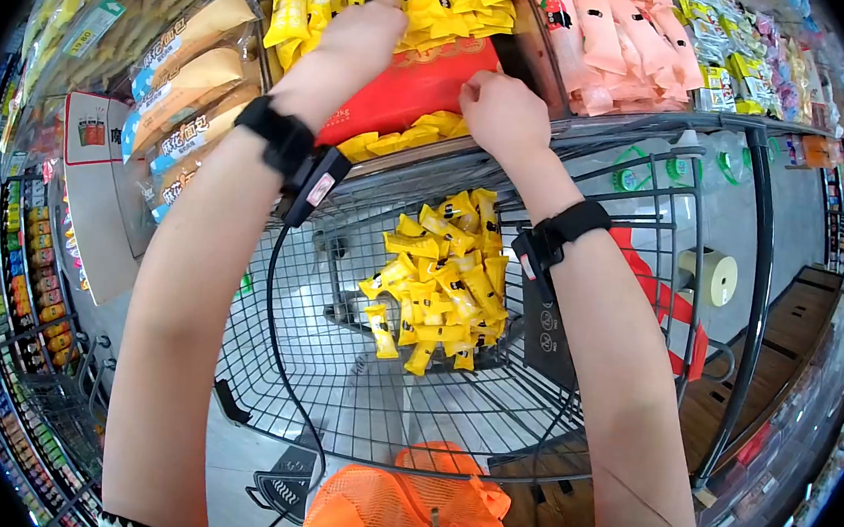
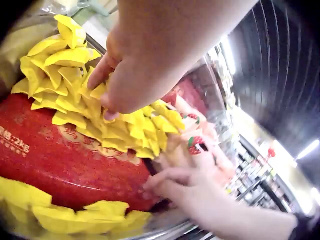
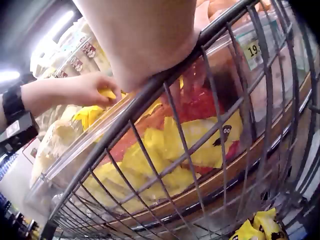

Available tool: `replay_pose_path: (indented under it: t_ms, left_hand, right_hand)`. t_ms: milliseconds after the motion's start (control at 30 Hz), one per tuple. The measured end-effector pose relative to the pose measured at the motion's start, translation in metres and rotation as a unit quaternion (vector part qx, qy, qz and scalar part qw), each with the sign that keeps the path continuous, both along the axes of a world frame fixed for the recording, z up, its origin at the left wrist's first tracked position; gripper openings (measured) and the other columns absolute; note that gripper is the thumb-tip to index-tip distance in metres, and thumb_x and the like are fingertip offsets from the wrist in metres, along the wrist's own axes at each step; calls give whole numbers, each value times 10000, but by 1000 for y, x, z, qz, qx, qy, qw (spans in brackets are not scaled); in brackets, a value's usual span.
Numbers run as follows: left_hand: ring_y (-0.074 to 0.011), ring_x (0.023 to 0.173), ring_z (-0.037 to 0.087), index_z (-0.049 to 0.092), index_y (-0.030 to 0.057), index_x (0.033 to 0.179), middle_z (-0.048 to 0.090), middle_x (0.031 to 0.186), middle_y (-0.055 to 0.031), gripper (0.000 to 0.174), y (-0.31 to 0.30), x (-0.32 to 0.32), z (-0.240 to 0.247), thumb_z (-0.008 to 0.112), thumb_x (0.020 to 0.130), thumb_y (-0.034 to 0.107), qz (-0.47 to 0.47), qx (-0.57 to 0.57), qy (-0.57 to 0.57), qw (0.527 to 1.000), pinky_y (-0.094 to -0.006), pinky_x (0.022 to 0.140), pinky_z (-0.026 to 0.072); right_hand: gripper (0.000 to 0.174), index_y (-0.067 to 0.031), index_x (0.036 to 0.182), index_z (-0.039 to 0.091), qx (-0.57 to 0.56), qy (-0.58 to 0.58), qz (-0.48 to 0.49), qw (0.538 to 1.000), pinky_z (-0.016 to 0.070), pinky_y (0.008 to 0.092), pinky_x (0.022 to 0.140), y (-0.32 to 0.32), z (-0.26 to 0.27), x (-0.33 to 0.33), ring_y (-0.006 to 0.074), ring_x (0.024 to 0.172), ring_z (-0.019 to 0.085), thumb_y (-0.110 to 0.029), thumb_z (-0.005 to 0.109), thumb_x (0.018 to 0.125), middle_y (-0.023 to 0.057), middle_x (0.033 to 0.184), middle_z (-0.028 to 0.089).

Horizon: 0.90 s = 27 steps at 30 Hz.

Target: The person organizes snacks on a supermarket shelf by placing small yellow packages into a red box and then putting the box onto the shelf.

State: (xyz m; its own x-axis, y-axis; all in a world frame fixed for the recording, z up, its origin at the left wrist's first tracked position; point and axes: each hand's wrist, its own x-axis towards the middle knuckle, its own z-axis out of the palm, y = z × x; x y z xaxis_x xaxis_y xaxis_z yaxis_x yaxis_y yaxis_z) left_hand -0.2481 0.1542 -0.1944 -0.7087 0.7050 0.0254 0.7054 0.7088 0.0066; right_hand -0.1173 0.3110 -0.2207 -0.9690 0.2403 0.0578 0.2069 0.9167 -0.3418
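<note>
A red box (image 1: 415,87) with gold lettering lies tilted in a display bin, yellow snack packets (image 1: 288,11) heaped behind it and more along its front. Above that heap my left hand (image 1: 367,33) reaches in. Its index finger (image 2: 101,70) points down among the packets, the thumb a little apart, in the left wrist view. My right hand (image 1: 505,115) is at the box's right end, its bent fingers (image 2: 162,180) holding the corner. Below the bin, a pile of the same yellow packets (image 1: 440,285) lies in the shopping cart (image 1: 310,284).
Pink strawberry packets (image 1: 612,44) fill the bin to the right. Bagged bread (image 1: 193,73) is on the left. The cart's wire rim (image 3: 150,82) runs close along the bin's front. An orange mesh bag (image 1: 400,513) is at the near end of the cart.
</note>
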Motion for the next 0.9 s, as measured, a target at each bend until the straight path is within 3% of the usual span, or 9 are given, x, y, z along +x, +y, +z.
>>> replay_pose_path:
  t_ms: [100, 167, 233, 300, 500, 633, 667, 767, 900]
  left_hand:
    - [-321, 954, 568, 577, 71, 963, 567, 1100, -55, 282, -10, 38, 27, 534, 708, -41, -41, 212, 44, 975, -391, 777, 502]
    - [-298, 965, 579, 577, 87, 947, 570, 1130, -44, 288, -21, 93, 49, 549, 697, -55, -71, 269, 32, 960, -359, 752, 515]
    - [-219, 804, 629, 584, 116, 935, 569, 1112, -24, 290, -39, 151, 41, 550, 681, -19, -114, 241, 22, 963, -306, 617, 518]
    - [-219, 958, 596, 587, 115, 960, 574, 1151, -43, 363, -59, 204, 13, 598, 635, -46, -167, 217, -86, 958, -320, 715, 525]
    - [-309, 911, 611, 529, 86, 1062, 369, 1373, -77, 416, -68, 308, -113, 616, 664, 0, -85, 192, -336, 918, -371, 716, 519]
    - [-383, 933, 584, 418, 81, 1251, 237, 1444, -136, 536, -53, 325, -119, 636, 762, 106, 29, 137, -464, 875, -410, 764, 506]
    - [-389, 929, 582, 347, 102, 1321, 214, 1450, -165, 619, -56, 326, -128, 646, 782, 158, 22, 153, -437, 886, -407, 754, 511]
    - [-389, 935, 583, 370, 92, 1305, 233, 1443, -154, 588, -56, 290, -94, 638, 784, 140, 41, 187, -423, 886, -403, 751, 513]
    - [-284, 1138, 514, 539, 76, 1134, 514, 1238, -111, 413, -66, 220, -21, 609, 741, -29, 11, 343, -222, 913, -345, 926, 446]
  right_hand:
    - [272, -91, 890, 660, -22, -73, -11, 997, 507, 418, 743, -4, 11, 0, 308, 849, 633, -310, 510, 828, 145, 886, 649]
    - [272, -88, 867, 671, -23, -56, -3, 998, 509, 422, 729, -3, 10, 2, 306, 825, 638, -307, 516, 822, 144, 856, 656]
    - [274, -140, 885, 683, -7, -53, -8, 999, 517, 424, 737, -1, 0, 1, 319, 817, 637, -345, 514, 819, 146, 864, 656]
    - [273, -139, 876, 688, -8, -43, -8, 999, 520, 423, 729, -2, 4, 1, 315, 808, 639, -344, 518, 816, 143, 846, 658]
    - [255, -101, 834, 692, -5, -28, -26, 999, 522, 393, 717, -6, 4, 2, 289, 780, 647, -317, 563, 797, 125, 826, 662]
    - [255, -110, 843, 696, -3, -13, -30, 999, 520, 403, 722, -6, 4, 4, 304, 781, 645, -308, 538, 813, 135, 817, 660]
    - [253, -113, 837, 693, -6, 4, -34, 999, 522, 404, 711, -5, 4, 4, 309, 768, 643, -310, 537, 815, 138, 804, 658]
    - [241, -113, 816, 684, -29, 51, -43, 997, 523, 404, 672, -6, 3, 5, 313, 731, 640, -312, 547, 815, 135, 765, 651]
    - [210, -108, 759, 652, -87, 205, -78, 972, 513, 392, 583, -7, 1, 16, 301, 658, 633, -297, 577, 810, 107, 697, 639]
